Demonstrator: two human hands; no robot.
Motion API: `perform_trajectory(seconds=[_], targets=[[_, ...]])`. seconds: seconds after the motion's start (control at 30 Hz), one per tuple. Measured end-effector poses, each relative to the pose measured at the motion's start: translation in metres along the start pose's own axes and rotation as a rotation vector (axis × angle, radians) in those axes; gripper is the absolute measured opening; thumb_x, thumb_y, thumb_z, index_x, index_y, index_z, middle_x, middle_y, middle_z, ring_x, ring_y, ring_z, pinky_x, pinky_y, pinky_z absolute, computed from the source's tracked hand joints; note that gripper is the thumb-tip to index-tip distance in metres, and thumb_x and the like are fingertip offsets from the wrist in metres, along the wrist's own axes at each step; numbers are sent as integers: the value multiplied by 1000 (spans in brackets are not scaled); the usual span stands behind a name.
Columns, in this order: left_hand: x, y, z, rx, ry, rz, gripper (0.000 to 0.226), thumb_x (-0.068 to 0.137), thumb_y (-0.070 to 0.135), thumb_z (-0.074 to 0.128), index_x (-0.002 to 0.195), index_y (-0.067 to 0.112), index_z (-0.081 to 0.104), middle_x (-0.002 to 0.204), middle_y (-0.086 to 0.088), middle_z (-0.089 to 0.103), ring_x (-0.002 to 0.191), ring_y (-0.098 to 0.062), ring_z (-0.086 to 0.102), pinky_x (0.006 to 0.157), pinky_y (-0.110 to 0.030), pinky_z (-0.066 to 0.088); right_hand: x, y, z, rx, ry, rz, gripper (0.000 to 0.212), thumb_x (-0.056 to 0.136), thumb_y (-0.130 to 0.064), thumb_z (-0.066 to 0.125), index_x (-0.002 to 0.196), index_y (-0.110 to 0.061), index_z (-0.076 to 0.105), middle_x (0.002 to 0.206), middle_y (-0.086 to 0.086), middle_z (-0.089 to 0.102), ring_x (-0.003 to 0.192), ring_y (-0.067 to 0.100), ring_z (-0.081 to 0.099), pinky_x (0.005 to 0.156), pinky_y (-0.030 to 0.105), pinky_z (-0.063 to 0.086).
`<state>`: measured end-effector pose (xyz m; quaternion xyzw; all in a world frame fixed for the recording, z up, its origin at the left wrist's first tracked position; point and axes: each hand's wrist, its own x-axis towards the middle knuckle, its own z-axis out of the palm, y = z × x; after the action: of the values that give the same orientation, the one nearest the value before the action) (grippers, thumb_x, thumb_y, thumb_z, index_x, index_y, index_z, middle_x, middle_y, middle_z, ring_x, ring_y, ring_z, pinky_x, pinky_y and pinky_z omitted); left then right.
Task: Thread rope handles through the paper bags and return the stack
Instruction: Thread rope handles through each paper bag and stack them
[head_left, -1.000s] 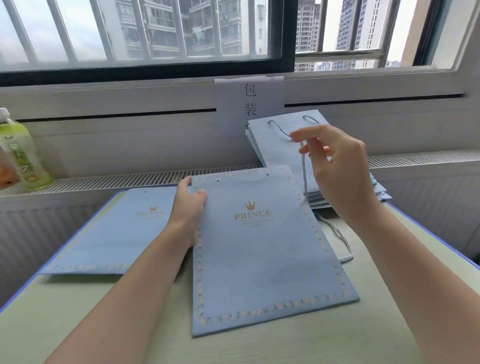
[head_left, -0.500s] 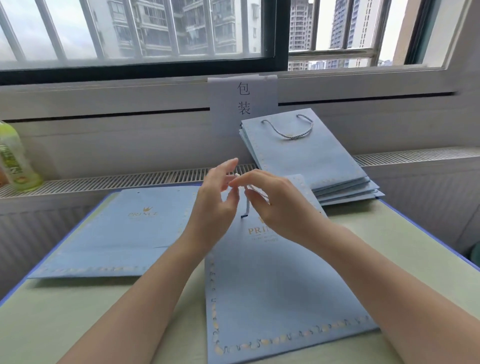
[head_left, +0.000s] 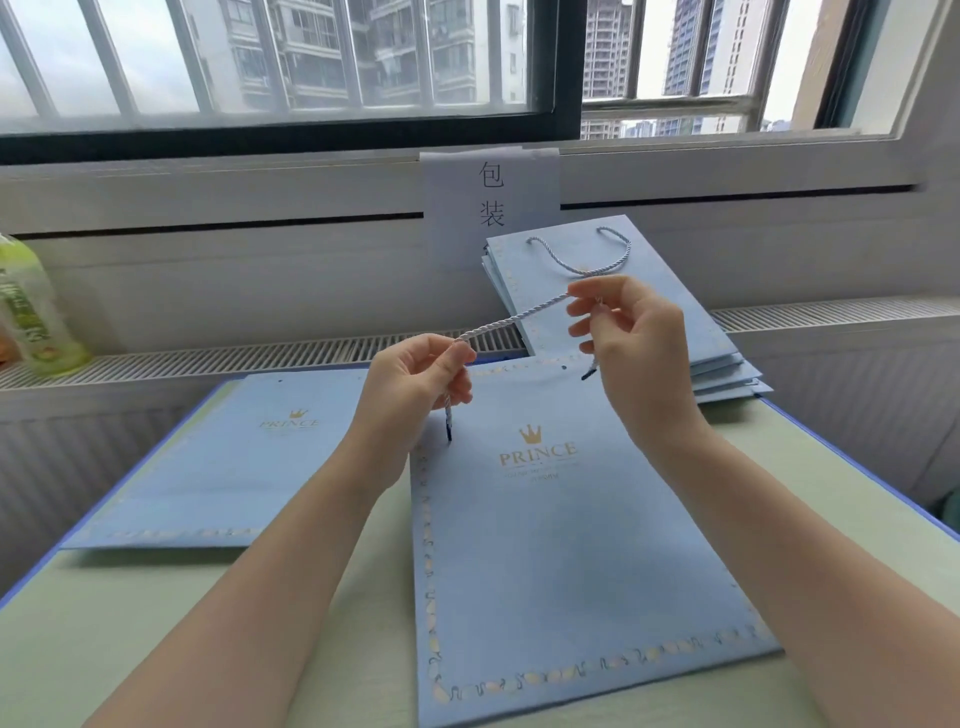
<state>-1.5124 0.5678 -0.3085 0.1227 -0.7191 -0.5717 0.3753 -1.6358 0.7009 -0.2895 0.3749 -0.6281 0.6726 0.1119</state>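
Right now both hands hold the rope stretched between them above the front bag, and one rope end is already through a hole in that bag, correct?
Not quite. The head view shows both ends of the rope hanging free above the front bag, neither threaded. The left hand and right hand do hold it stretched between them.

One head-worn camera looks forward and down, close over the table (head_left: 156, 649), facing the window (head_left: 291, 62).

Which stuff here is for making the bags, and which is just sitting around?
For the job:
rope, pinched by left hand and right hand
front bag
left bags
finished stack

Just lying about:
green bottle
paper sign
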Motion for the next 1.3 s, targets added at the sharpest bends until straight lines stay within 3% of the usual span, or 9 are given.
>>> perform_trajectory(seconds=[0.1, 0.3, 0.47, 0.57, 0.63, 0.87, 1.1, 1.23, 1.3], targets=[[3, -3, -3, -1, 85, -15, 17, 94, 14, 56, 81, 12, 67, 52, 9, 54, 51, -4, 50, 55, -18, 47, 4, 9, -3, -71, 16, 65, 36, 87, 9, 37, 94, -15, 63, 78, -4, 63, 70, 10, 61, 73, 32, 52], [8, -10, -11, 70, 283, -37, 18, 93, 15, 57, 77, 16, 66, 57, 6, 56, 46, -2, 46, 47, -16, 38, 3, 19, -2, -273, -56, 92, 28, 91, 1, 41, 100, -12, 64, 91, 1, 62, 76, 9, 55, 66, 17, 41], [1, -3, 3, 163, 62, 3, 12, 84, 14, 69, 73, 16, 67, 60, 6, 58, 52, 1, 48, 50, -13, 38, -11, 17, 10, -460, -203, -249, 14, 90, -9, 58, 99, -8, 68, 103, 5, 61, 97, 20, 57, 86, 24, 42], [-4, -1, 12, 154, -59, 41, 11, 81, 15, 72, 72, 12, 67, 58, 3, 54, 52, -2, 44, 51, -11, 37, -21, 11, 18, -345, -426, -245, 17, 93, -10, 54, 105, -8, 67, 98, 3, 67, 88, 12, 60, 80, 15, 43], [-5, -1, 11, 131, -74, 46, 10, 81, 16, 72, 73, 11, 67, 57, 5, 57, 49, -2, 44, 50, -12, 37, -22, 9, 19, -267, -507, -151, 18, 96, -10, 50, 104, -11, 66, 84, 1, 68, 78, 11, 62, 74, 23, 49], [4, -8, -1, 338, 110, 120, 13, 85, 13, 68, 74, 19, 65, 65, 9, 62, 59, -1, 54, 62, -15, 43, -20, 9, 16, -178, -491, 13, 15, 93, -11, 54, 82, -17, 63, 58, -1, 59, 48, 10, 52, 57, 33, 49], [11, -29, -19, 518, 283, -43, 16, 90, 2, 53, 84, 13, 64, 81, -1, 63, 79, -22, 59, 67, -30, 43, -17, 14, 12, -478, -393, -79, 25, 97, -12, 41, 107, -18, 64, 74, -8, 66, 71, 17, 61, 72, 34, 50], [11, -29, -15, 546, 198, -127, 31, 94, 7, 49, 124, 9, 54, 120, -6, 56, 103, -18, 53, 82, -27, 41, -16, 20, 10, -674, -418, -102, 30, 95, -8, 42, 114, -14, 63, 103, 2, 67, 99, 24, 59, 85, 37, 47], [11, -29, -13, 559, 132, -154, 35, 93, 12, 54, 128, 8, 53, 127, -6, 55, 107, -18, 52, 81, -24, 39, -16, 23, 9, -721, -496, -113, 26, 95, -13, 46, 116, -15, 62, 113, 3, 60, 107, 23, 53, 89, 35, 43]])
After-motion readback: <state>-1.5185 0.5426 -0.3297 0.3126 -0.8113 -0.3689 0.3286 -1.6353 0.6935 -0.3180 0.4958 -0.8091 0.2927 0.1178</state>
